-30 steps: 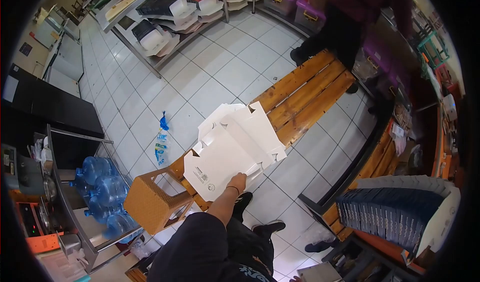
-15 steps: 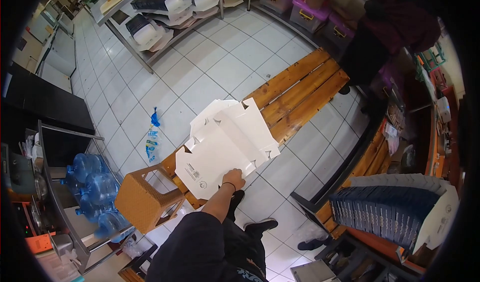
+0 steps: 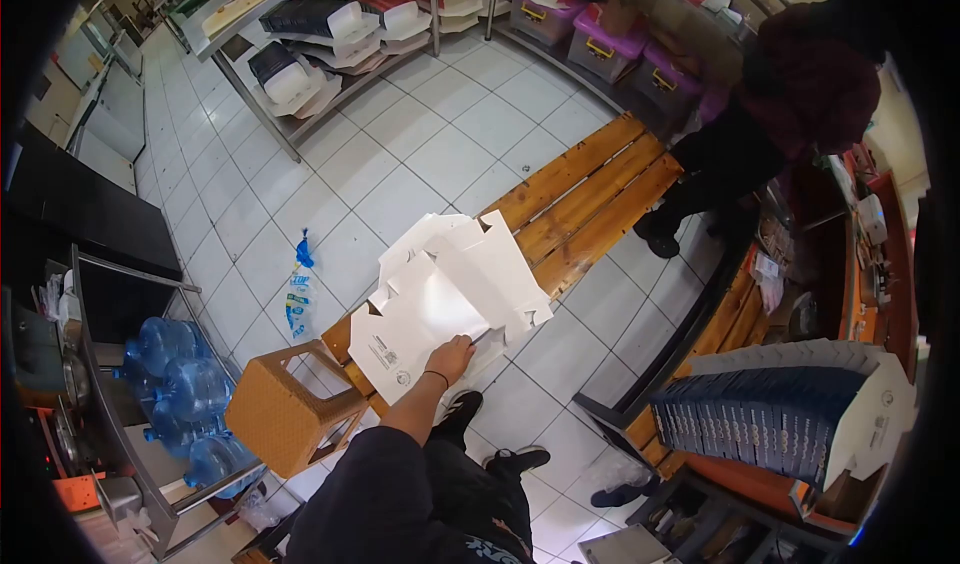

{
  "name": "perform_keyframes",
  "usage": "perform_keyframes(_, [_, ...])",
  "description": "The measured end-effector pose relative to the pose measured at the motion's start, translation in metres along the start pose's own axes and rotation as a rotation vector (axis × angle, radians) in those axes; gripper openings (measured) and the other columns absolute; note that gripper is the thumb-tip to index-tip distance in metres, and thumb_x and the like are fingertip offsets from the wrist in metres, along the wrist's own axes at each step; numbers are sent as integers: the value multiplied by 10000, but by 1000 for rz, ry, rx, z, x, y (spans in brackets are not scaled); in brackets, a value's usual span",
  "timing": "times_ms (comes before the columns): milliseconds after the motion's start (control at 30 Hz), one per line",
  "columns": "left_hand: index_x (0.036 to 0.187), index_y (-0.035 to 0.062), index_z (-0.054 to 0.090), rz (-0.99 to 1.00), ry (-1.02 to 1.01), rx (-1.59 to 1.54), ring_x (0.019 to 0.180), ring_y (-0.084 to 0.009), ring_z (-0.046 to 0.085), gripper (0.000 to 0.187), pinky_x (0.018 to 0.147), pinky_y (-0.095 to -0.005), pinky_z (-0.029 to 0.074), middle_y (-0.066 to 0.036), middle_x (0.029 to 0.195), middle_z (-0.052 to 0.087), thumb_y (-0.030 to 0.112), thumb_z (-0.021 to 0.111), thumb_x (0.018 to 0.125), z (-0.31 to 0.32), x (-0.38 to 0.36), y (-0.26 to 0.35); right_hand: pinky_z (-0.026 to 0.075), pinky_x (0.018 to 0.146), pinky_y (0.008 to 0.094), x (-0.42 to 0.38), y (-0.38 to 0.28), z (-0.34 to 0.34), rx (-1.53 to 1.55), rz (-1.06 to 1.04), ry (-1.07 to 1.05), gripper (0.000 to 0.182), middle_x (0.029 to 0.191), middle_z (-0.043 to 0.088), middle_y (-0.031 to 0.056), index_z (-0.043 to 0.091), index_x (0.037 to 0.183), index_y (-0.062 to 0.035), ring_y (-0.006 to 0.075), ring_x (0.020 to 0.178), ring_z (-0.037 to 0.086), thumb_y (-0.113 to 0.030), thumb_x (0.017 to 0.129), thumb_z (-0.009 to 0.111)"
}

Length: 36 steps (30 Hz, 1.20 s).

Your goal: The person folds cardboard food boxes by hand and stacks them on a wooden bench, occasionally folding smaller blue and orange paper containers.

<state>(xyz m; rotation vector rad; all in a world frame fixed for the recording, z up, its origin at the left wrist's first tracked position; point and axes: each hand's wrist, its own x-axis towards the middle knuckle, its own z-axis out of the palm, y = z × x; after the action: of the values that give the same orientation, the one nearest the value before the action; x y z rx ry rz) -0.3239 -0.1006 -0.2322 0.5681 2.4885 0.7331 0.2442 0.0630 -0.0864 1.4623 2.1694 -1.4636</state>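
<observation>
Flat white cardboard box blanks (image 3: 425, 299), with cut flaps and small print, lie stacked on a slatted wooden bench (image 3: 590, 189). My left hand (image 3: 450, 357), with a dark band at the wrist, reaches over the near side of the top blank. Its fingers are closed at the blank's near edge, by a fold that stands slightly raised. The fingertips are partly hidden. My right hand is out of view.
A tan woven-pattern stool (image 3: 290, 404) stands at the bench's near end, beside blue water bottles (image 3: 195, 374). Folded dark-blue boxes (image 3: 750, 419) stand in a row at right. Another person (image 3: 800, 94) stands beyond the bench; a plastic bag (image 3: 298, 294) lies on the floor.
My left hand has shifted slightly left along the near edge, and the top blank's panels sit differently, partly raised. The other person has stepped, with a shoe now showing beside the bench.
</observation>
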Motion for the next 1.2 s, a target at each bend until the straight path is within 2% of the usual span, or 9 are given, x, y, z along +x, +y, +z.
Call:
perform_keyframes(100, [965,74,483,192,27,101,798,-313,575,162,641,-433,482,-115,913,538,142,445,823,-40,-18,28,377,905,431,46,-183,17,-468,-280,-15,379,1106,524,236,510,1138,14,410,1027,478,-165,810,572])
perform_keyframes(200, [975,96,524,376,-7,254,797,-277,579,204,607,-401,485,-88,910,544,116,467,780,-89,-53,91,373,895,436,78,-321,49,-552,-843,-1,470,1134,471,215,527,1049,-7,383,1067,449,-41,613,698])
perform_keyframes(300, [926,126,551,581,-48,426,800,-221,576,194,605,-355,473,-52,889,536,110,497,740,-122,-105,159,426,820,426,87,-409,73,-767,-1130,91,375,1048,541,208,543,1069,-53,348,961,534,-123,708,619])
perform_keyframes(467, [909,118,589,1022,294,6,773,-202,520,163,652,-345,433,-39,847,501,129,532,757,-133,-165,202,462,661,392,111,-378,57,-703,-624,-255,244,784,619,190,589,971,-25,352,744,595,-147,760,589])
perform_keyframes(633, [1134,80,512,590,-36,-419,869,-295,509,303,768,-372,433,-144,919,475,250,465,887,-118,-209,185,444,600,315,70,-319,24,-207,-220,-370,215,670,606,78,614,872,-2,183,636,574,-210,819,602])
perform_keyframes(733, [1191,82,449,595,-128,-401,911,-346,499,363,810,-372,424,-191,1011,419,287,455,892,-115,-203,183,403,639,196,72,-271,34,-7,-9,-676,210,729,574,-11,625,872,5,46,691,499,-200,831,625])
perform_keyframes(967, [1134,101,477,1022,-100,-453,935,-326,431,319,852,-367,376,-151,973,382,269,516,865,-129,-179,183,457,747,259,50,-267,51,870,187,-617,279,903,607,79,544,1059,41,148,799,585,-123,839,593])
perform_keyframes(1100, [1013,115,566,941,-356,-245,901,-297,410,228,806,-364,361,-135,923,372,204,582,804,-115,-176,200,417,868,252,52,-241,56,893,172,-673,487,1107,544,63,372,1284,-3,134,1001,527,-128,855,565])
perform_keyframes(1200, [920,109,600,857,-97,-339,867,-279,418,143,755,-355,372,-125,894,378,163,593,787,-99,-184,206,401,877,246,42,-243,54,855,125,-688,515,1130,530,36,334,1320,-28,125,1032,505,-139,865,547])
